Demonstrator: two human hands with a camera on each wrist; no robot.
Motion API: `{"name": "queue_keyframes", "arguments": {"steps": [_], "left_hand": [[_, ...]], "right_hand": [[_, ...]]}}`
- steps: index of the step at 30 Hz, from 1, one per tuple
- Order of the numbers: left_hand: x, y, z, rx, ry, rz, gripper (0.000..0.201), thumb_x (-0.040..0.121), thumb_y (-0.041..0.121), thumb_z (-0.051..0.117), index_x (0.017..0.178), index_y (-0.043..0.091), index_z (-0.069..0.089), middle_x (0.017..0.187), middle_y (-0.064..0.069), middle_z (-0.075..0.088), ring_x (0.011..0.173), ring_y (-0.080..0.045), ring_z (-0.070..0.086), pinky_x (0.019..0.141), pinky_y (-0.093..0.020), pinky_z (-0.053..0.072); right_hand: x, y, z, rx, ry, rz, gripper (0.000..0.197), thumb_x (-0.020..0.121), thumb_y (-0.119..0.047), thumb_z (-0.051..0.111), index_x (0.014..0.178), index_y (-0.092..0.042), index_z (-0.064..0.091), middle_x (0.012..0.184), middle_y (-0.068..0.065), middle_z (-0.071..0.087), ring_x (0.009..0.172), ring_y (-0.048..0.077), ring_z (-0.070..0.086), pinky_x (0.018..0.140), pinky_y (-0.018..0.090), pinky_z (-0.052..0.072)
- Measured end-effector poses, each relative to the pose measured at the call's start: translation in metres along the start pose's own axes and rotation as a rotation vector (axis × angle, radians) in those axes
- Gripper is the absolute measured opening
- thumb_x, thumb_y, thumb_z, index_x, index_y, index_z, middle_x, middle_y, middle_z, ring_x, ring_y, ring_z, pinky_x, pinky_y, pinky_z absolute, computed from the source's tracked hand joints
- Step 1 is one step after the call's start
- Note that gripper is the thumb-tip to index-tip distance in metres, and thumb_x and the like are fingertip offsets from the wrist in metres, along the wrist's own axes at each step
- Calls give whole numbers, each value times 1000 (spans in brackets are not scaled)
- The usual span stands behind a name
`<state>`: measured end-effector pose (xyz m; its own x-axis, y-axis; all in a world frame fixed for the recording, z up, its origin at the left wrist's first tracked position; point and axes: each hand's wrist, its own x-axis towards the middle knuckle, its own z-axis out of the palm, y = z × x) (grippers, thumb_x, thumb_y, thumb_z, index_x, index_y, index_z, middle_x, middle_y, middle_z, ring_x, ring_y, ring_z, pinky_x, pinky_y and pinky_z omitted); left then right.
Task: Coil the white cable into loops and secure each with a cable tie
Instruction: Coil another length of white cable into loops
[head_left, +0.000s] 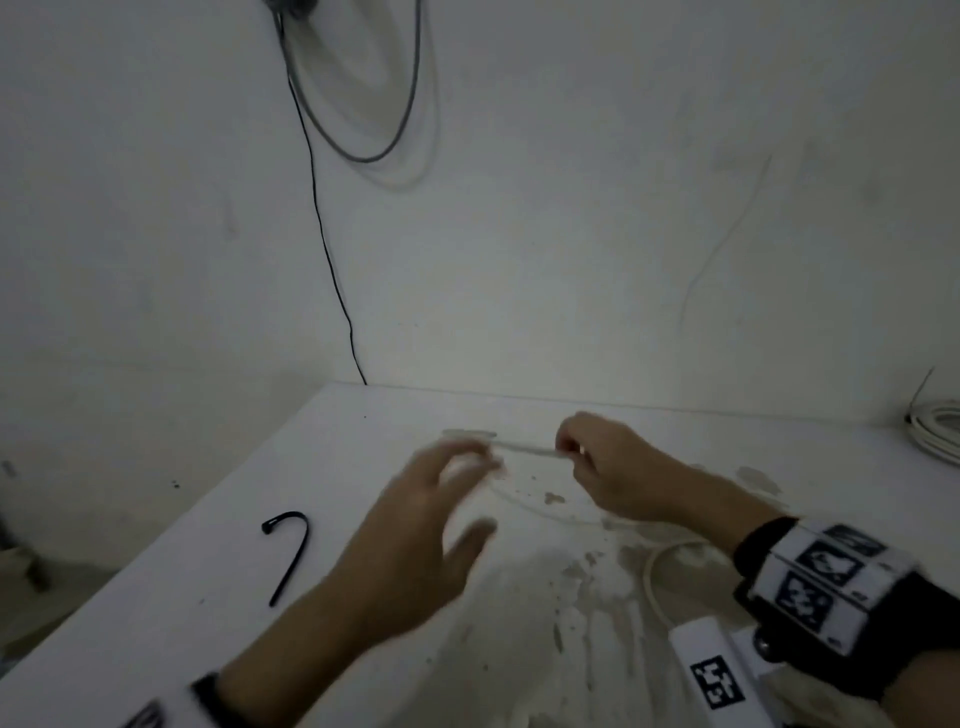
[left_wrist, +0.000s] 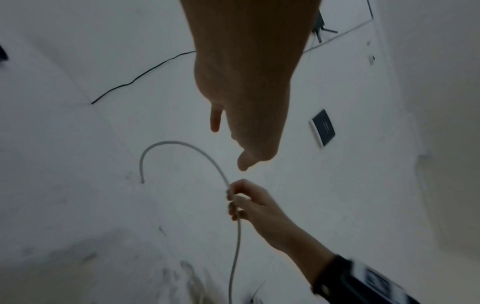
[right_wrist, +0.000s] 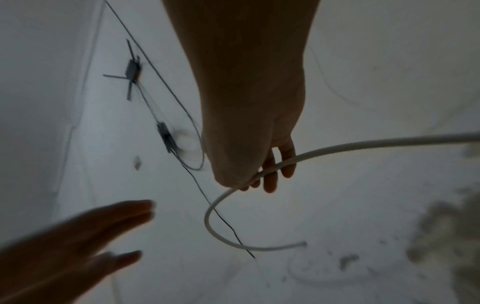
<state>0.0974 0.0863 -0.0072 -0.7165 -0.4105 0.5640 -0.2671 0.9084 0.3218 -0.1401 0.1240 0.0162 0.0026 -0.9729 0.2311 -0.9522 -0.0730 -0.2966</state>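
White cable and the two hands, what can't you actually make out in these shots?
- Left hand: motion-blurred in the head view, so contact with the white cable is unclear; the wrist views show it apart.
- Cable's far length: cut off by the right edge of the right wrist view.
- Right hand fingertips: hidden by its own knuckles in the head view.
- Black cable tie: too small for detail.

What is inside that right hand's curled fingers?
The right hand grips the white cable, whose free end curves out beyond the fingers. The gripped stretch itself is covered.
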Motion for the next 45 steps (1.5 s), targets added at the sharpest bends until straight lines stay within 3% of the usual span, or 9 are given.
{"name": "queue_keyframes", "arguments": {"steps": [4,9,14,22,26,31,34,37,45], "left_hand": [[53,9,7,-61,263,-331,65,86,25,63,142,16,30,142,1,33,129,-12,33,105,-22,27],[71,23,7,-195,219,-342,18,95,17,49,110,14,60,92,2,63,79,-13,62,68,-28,56],[67,31,5,-464,78,-469,14,95,14,48,96,11,61,87,-5,67,75,-13,67,59,-27,58],[86,45,19,-432,101,-522,65,87,36,61,141,18,28,139,-2,38,112,-15,48,81,-27,43],[91,42,21,-424,52,-518,24,95,22,49,112,7,57,104,-8,65,87,-20,64,73,-30,54],[88,47,11,-992,46,-692,34,101,20,36,93,-3,59,61,-9,62,44,-17,60,42,-23,49],[95,45,3,-1645,216,-858,31,102,18,32,83,2,51,41,3,40,27,-4,33,29,-14,26],[104,47,-2,-2032,412,-945,30,101,7,25,80,6,47,35,5,35,23,-3,29,26,-14,19],[101,58,1,-1707,517,-948,15,96,5,41,83,5,49,46,1,44,35,-5,40,39,-16,34]], "right_hand": [[-29,-27,-53,175,193,-53,14,92,-5,43,88,-13,53,78,7,60,54,13,42,50,21,35],[-61,-27,-101,259,432,-52,22,93,-5,41,86,-22,52,71,-2,56,61,23,48,56,36,41],[-77,-13,-126,487,637,-54,31,94,5,39,86,-24,47,70,-3,56,62,14,46,59,26,40],[-76,-24,-119,518,479,-77,25,92,10,40,84,-13,48,71,2,58,61,12,47,58,19,41],[-77,-25,-124,567,543,-89,29,92,10,40,79,-15,50,70,7,58,60,13,48,57,23,42],[-78,-9,-121,376,565,-47,40,90,9,42,71,-20,63,67,7,60,64,40,51,58,47,44],[-81,-10,-96,249,463,-84,34,86,8,55,83,-24,65,74,-18,63,67,4,57,61,15,46],[-83,-17,-67,174,288,-156,36,77,-14,75,108,-27,62,102,-11,59,81,5,57,68,13,48],[-73,-38,-56,621,476,-63,12,88,-14,61,86,-19,71,71,1,66,56,10,50,53,22,42]]}}
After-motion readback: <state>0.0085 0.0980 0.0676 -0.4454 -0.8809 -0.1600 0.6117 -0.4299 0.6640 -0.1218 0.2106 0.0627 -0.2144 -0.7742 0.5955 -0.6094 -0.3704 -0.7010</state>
